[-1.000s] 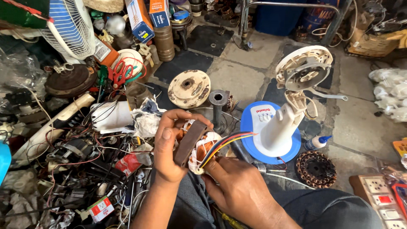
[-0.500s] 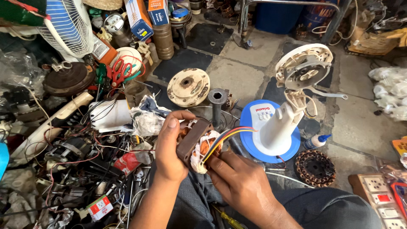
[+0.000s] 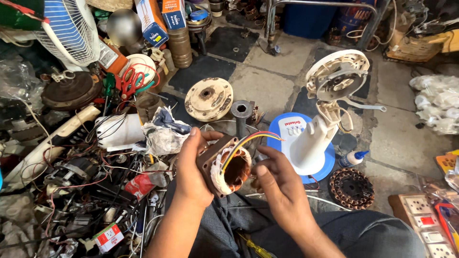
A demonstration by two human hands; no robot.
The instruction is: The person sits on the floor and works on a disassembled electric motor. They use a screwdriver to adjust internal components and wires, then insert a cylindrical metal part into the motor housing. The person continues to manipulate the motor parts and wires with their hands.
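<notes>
- The left hand (image 3: 191, 172) clasps a small motor stator (image 3: 224, 167), fingers wrapped round its brown laminated frame, and holds it up above the lap, clear of the floor.
- The right hand (image 3: 282, 186) sits just beside the stator's right edge; its fingertips seem to touch the winding, though I cannot tell whether they actually pinch anything.
- A bundle of coloured leads (image 3: 251, 139) (red, yellow, blue among them) arcs out of the stator's top towards the right.
- As it stands, the stator is out of any housing, its copper coil and pale binding exposed; the fan stand (image 3: 311, 143) with its blue base rests on the floor just beyond the hands, its white motor mount (image 3: 337, 76) empty at the top, so the fan looks stripped down and not yet reassembled.
- Other loose parts lie on the floor: a cream end cover (image 3: 209, 99) beyond the hands, a second wound stator (image 3: 351, 187) near the right edge, a glue bottle (image 3: 354, 157) beside the blue base.
- Along the left edge a tangle of wires (image 3: 86, 191) and a caged fan (image 3: 71, 28) crowd the floor.
</notes>
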